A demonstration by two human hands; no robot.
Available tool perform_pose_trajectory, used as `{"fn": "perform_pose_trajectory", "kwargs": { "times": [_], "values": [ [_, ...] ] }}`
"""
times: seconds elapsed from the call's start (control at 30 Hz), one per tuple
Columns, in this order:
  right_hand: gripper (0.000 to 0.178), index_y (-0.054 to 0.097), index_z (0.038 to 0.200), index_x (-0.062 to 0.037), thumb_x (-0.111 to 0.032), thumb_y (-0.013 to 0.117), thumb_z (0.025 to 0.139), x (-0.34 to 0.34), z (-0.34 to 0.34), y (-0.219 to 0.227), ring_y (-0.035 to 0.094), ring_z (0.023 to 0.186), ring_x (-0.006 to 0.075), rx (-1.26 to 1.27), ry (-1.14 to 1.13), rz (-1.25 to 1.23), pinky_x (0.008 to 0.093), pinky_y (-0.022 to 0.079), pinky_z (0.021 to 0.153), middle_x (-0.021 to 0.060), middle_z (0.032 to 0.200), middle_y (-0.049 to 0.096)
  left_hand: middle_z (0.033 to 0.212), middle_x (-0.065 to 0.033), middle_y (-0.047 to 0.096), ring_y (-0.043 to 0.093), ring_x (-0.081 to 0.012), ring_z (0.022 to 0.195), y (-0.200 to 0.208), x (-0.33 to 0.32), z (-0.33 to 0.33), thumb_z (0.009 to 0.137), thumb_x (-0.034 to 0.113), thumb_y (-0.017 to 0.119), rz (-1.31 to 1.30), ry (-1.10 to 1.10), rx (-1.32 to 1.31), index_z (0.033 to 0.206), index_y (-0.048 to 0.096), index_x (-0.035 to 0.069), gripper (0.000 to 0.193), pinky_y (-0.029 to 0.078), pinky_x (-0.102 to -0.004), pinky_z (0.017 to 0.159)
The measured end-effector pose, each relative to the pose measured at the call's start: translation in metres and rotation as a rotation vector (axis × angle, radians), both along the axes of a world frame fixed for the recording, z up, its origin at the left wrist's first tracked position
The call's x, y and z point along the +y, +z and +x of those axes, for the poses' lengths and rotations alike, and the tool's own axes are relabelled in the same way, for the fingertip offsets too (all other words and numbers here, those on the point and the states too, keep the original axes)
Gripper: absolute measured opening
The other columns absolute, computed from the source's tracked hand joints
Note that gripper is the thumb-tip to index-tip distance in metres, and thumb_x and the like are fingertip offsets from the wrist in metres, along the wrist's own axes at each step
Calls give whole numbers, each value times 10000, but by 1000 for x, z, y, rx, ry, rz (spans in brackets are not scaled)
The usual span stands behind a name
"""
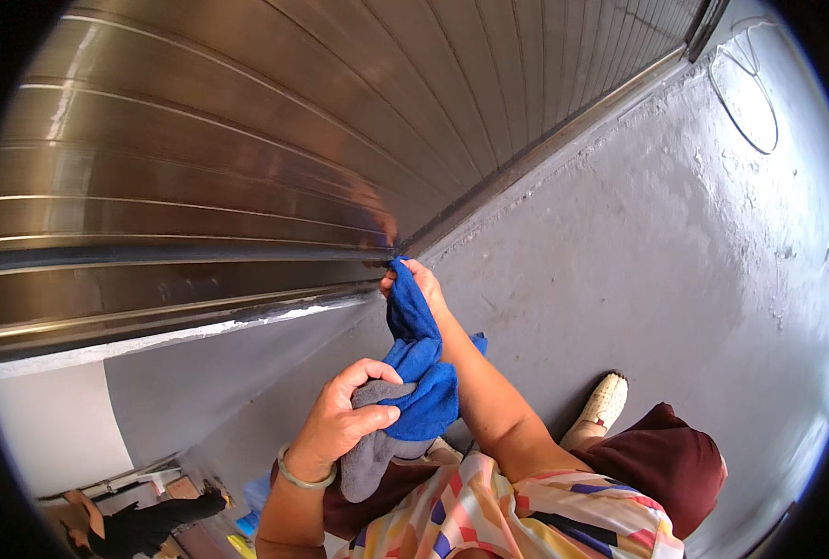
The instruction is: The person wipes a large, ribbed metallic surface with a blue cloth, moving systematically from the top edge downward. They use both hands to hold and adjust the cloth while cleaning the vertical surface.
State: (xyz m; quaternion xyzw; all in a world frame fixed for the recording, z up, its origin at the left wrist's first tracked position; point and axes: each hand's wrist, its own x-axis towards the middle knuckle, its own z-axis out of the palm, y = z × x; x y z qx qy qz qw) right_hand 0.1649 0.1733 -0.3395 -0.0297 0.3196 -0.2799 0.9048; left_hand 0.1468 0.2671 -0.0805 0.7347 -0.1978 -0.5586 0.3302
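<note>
My left hand (351,410), a bangle (306,470) at its wrist, is closed on a bunched blue cloth (426,396) and a grey cloth (366,456) that hangs below the fingers. From there the blue cloth runs upward to my right hand (417,281). Those fingers are closed on its far end, close against the lower corner of a shiny brown metal slatted panel (247,177). The fingers and a patch of blue reflect faintly in the metal. Whether the blue and grey cloths are one piece, I cannot tell.
A dark rail and pale ledge (191,340) edge the panel at left. Grey painted floor (638,252) stretches to the right, with a loop of cable (748,88) far off. My shoe (606,401) stands near. Another person in black (154,522) shows at lower left.
</note>
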Motion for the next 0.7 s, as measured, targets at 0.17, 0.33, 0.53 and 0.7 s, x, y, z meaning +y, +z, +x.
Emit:
{"fn": "perform_pose_trajectory", "kwargs": {
  "times": [0.17,0.33,0.53,0.7],
  "values": [
    [178,630,771,-60,-170,591,905,0,13,-74,580,581,180,167,135,-223,316,483,555,58,666,611,941,16,572,527,-54,820,-5,-3,-3,756,-3,665,5,-32,2,1016,606,34,269,448,-213,728],
    [218,627,801,-74,-231,564,937,-4,8,-104,565,549,198,-22,69,220,328,474,516,67,657,599,925,34,555,505,-41,797,-12,-9,-2,735,-17,653,-3,-70,-18,1011,603,36,286,420,-193,705],
    [188,631,837,-52,-213,585,922,-5,10,-92,591,573,218,23,105,-103,345,487,517,104,757,641,943,11,570,525,-51,830,-8,-6,3,760,-2,665,4,-95,-28,1025,607,35,275,451,-213,741],
    [124,653,829,-116,-226,645,886,-5,12,-112,636,693,240,9,179,19,366,515,641,112,743,654,933,7,576,535,-64,813,-9,-8,-1,762,-1,663,-29,-105,-2,1029,612,49,276,452,-211,757]
  ]
}}
